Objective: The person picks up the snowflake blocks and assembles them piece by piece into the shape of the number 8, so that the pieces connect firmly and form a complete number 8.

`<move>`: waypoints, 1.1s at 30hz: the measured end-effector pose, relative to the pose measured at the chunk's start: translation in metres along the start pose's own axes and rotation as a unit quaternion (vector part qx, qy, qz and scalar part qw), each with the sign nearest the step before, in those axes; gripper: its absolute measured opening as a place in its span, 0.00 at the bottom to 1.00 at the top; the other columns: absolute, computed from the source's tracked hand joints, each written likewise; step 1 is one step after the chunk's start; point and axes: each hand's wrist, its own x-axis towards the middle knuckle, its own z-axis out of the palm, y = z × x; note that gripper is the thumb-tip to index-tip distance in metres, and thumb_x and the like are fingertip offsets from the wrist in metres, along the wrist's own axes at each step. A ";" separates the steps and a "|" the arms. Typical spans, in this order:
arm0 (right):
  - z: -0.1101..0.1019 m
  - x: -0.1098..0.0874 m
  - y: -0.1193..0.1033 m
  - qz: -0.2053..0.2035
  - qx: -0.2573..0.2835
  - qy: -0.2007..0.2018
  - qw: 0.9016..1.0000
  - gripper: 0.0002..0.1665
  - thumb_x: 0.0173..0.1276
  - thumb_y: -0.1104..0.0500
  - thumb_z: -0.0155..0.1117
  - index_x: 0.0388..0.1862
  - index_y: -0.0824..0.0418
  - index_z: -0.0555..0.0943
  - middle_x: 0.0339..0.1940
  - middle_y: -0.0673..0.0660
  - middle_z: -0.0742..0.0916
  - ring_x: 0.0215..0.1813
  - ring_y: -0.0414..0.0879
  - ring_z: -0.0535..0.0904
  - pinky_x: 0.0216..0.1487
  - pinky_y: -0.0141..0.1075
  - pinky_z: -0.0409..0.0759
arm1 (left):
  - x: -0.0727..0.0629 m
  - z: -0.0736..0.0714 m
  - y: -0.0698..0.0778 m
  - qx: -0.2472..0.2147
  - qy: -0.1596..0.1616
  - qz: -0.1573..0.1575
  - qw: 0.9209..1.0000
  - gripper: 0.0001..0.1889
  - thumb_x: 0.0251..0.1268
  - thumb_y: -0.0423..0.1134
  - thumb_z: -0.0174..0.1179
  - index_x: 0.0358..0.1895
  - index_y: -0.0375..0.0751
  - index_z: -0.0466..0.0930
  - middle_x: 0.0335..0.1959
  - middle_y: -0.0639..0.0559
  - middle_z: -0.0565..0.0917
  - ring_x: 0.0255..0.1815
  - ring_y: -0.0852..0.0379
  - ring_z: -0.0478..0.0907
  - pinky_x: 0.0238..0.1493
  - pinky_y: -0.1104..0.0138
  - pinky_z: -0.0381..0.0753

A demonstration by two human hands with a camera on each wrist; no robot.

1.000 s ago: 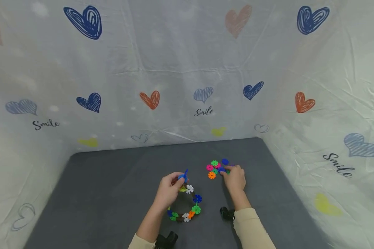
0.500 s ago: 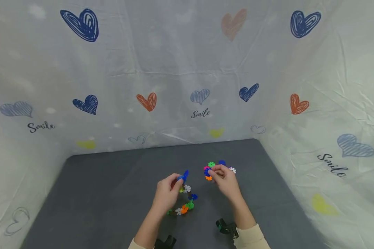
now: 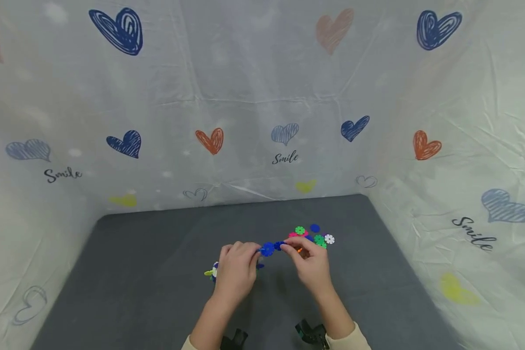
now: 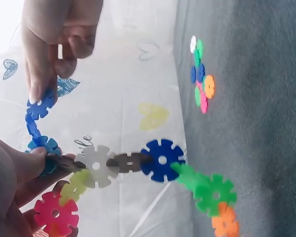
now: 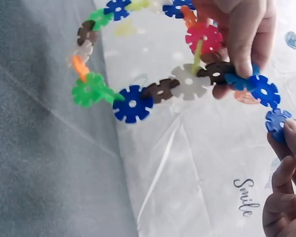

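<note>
While my two hands [image 3: 274, 257] pinch the blue end, the loop hangs light

While my left hand [image 3: 236, 270] has its thumb and fingers clamped on the light blue disc [image 4: 51, 144], my right hand [image 3: 312, 265] pinches the end disc [image 5: 277, 125] between thumb and fingertips; a middle blue disc [image 5: 264, 91] sits between the two grips, touching or nearly touching the end disc, and I cannot tell whether their slots are engaged. The loop [image 5: 160, 90] of slotted discs hangs in the air from my left-hand side, above the grey table [image 3: 157, 272]; a dark blue disc [image 5: 132, 104], a green disc [image 5: 88, 90] and a pink disc [image 5: 203, 38] show along it; it looks closed, though the right wrist view cuts off its far edge. Loose discs [image 3: 299, 230] lie on the table just beyond my right hand.

I judge each disc to be thin plastic, very light and fairly stiff; the loop as a whole should be floppy, turning at its joints, so it may swing or twist if I hold it only by one end. The flat faces look smooth and could slide a little under the thumb; the teeth between the slots seem the weak part, and a sideways wrench might bend them or pop a joint. The best hold, I think, is flat across the faces, close to the joint, with the slots left uncovered; a gentle, straight push should suit these pieces better than a hard squeeze.
</note>
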 end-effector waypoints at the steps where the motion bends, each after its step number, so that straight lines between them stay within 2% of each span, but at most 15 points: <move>1: -0.001 0.000 -0.003 -0.020 0.000 0.002 1.000 0.07 0.59 0.75 0.72 0.35 0.66 0.87 0.30 0.62 0.88 0.24 0.42 0.77 0.21 0.32 0.74 | 0.000 -0.001 0.000 0.009 0.002 0.005 1.000 0.01 0.68 0.37 0.65 0.39 0.48 0.84 0.37 0.57 0.88 0.36 0.58 0.80 0.49 0.55 0.75; 4: -0.003 0.001 -0.008 -0.055 0.002 -0.009 0.998 0.07 0.58 0.76 0.72 0.34 0.67 0.86 0.29 0.63 0.87 0.23 0.41 0.75 0.21 0.31 0.74 | 0.000 -0.001 -0.001 0.026 0.010 0.016 0.999 0.02 0.67 0.37 0.67 0.39 0.48 0.84 0.38 0.57 0.89 0.36 0.57 0.80 0.50 0.54 0.75; 8: -0.002 0.000 -0.003 -0.054 -0.001 -0.021 0.998 0.07 0.58 0.76 0.72 0.34 0.68 0.86 0.29 0.64 0.88 0.23 0.43 0.77 0.21 0.31 0.75 | -0.001 0.000 -0.002 0.021 0.009 0.019 1.000 0.03 0.66 0.37 0.68 0.38 0.49 0.84 0.38 0.57 0.89 0.36 0.57 0.80 0.49 0.53 0.75; 12: -0.002 -0.001 0.011 -0.065 -0.017 -0.022 0.998 0.09 0.57 0.74 0.73 0.34 0.63 0.88 0.29 0.60 0.88 0.24 0.40 0.76 0.21 0.30 0.75 | 0.000 0.001 -0.002 0.009 0.009 0.024 1.000 0.04 0.65 0.36 0.68 0.38 0.50 0.84 0.37 0.57 0.89 0.35 0.58 0.80 0.49 0.54 0.75; 16: -0.002 0.002 0.015 -0.110 -0.054 -0.028 0.992 0.09 0.55 0.70 0.77 0.33 0.59 0.89 0.27 0.54 0.87 0.24 0.40 0.72 0.23 0.27 0.71 | 0.000 0.002 -0.004 0.009 0.011 0.031 0.999 0.04 0.64 0.35 0.69 0.36 0.49 0.84 0.32 0.58 0.88 0.33 0.59 0.79 0.50 0.52 0.75; 19: -0.002 0.005 0.014 -0.124 -0.068 -0.037 0.989 0.09 0.55 0.69 0.78 0.34 0.59 0.89 0.29 0.53 0.88 0.25 0.40 0.75 0.25 0.26 0.74 | 0.000 0.002 -0.005 -0.015 -0.007 0.007 1.000 0.02 0.66 0.35 0.67 0.37 0.48 0.85 0.30 0.58 0.87 0.32 0.60 0.79 0.50 0.52 0.76; 21: -0.003 0.006 0.014 -0.105 -0.058 -0.042 0.992 0.11 0.56 0.69 0.77 0.39 0.60 0.89 0.31 0.54 0.89 0.28 0.41 0.79 0.25 0.27 0.76 | -0.001 0.003 -0.005 -0.062 -0.037 -0.031 0.997 0.01 0.69 0.36 0.65 0.39 0.47 0.85 0.29 0.57 0.85 0.30 0.60 0.77 0.45 0.57 0.77; 22: -0.005 0.007 0.014 -0.089 -0.051 -0.046 0.994 0.12 0.58 0.68 0.76 0.41 0.60 0.89 0.33 0.55 0.90 0.30 0.42 0.81 0.25 0.29 0.77 | -0.001 0.002 -0.005 -0.098 -0.055 -0.057 0.992 0.02 0.71 0.36 0.63 0.41 0.46 0.85 0.29 0.57 0.84 0.29 0.61 0.76 0.42 0.59 0.77; 24: -0.008 0.009 0.017 -0.048 -0.039 -0.042 0.997 0.13 0.63 0.67 0.73 0.47 0.59 0.88 0.37 0.56 0.91 0.34 0.43 0.85 0.27 0.33 0.81 | -0.001 0.003 -0.005 -0.177 -0.087 -0.116 0.974 0.06 0.74 0.38 0.59 0.47 0.44 0.84 0.30 0.56 0.82 0.26 0.61 0.74 0.34 0.64 0.76; 25: -0.011 0.010 0.020 -0.021 -0.034 -0.036 0.999 0.13 0.65 0.65 0.71 0.49 0.59 0.88 0.39 0.56 0.91 0.36 0.44 0.86 0.28 0.35 0.82 | -0.001 0.004 -0.007 -0.221 -0.097 -0.143 0.960 0.08 0.75 0.38 0.58 0.50 0.43 0.83 0.32 0.54 0.82 0.27 0.61 0.73 0.32 0.66 0.76; 27: -0.018 0.014 0.029 0.030 -0.040 -0.017 0.999 0.13 0.70 0.61 0.69 0.52 0.56 0.87 0.41 0.55 0.91 0.38 0.46 0.86 0.31 0.36 0.84 | 0.000 0.008 -0.011 -0.319 -0.108 -0.185 0.923 0.14 0.78 0.37 0.55 0.61 0.40 0.77 0.38 0.50 0.84 0.29 0.58 0.76 0.31 0.68 0.78; 29: -0.027 0.018 0.043 0.079 -0.058 0.005 0.995 0.12 0.71 0.56 0.68 0.52 0.55 0.87 0.42 0.55 0.91 0.38 0.49 0.86 0.33 0.35 0.84 | -0.001 0.015 -0.019 -0.392 -0.110 -0.210 0.889 0.19 0.79 0.36 0.52 0.69 0.41 0.69 0.47 0.44 0.85 0.39 0.54 0.81 0.40 0.68 0.81; 31: -0.037 0.023 0.063 0.124 -0.097 0.021 0.987 0.13 0.72 0.53 0.67 0.51 0.55 0.87 0.42 0.55 0.91 0.39 0.51 0.86 0.35 0.34 0.83 | -0.002 0.022 -0.026 -0.455 -0.105 -0.223 0.855 0.22 0.80 0.34 0.49 0.73 0.40 0.64 0.54 0.39 0.84 0.51 0.50 0.82 0.51 0.67 0.82; 32: -0.042 0.024 0.074 0.143 -0.119 0.026 0.982 0.13 0.72 0.53 0.67 0.51 0.56 0.87 0.42 0.56 0.91 0.40 0.52 0.85 0.36 0.34 0.82 | -0.002 0.026 -0.030 -0.478 -0.103 -0.227 0.842 0.23 0.81 0.33 0.48 0.74 0.40 0.63 0.56 0.37 0.84 0.55 0.47 0.81 0.55 0.66 0.81; 33: -0.046 0.026 0.086 0.160 -0.144 0.028 0.976 0.14 0.73 0.53 0.67 0.51 0.57 0.87 0.43 0.57 0.91 0.41 0.53 0.86 0.38 0.35 0.83 | -0.003 0.028 -0.033 -0.490 -0.101 -0.234 0.834 0.22 0.81 0.32 0.47 0.73 0.40 0.64 0.56 0.36 0.83 0.57 0.46 0.81 0.57 0.66 0.81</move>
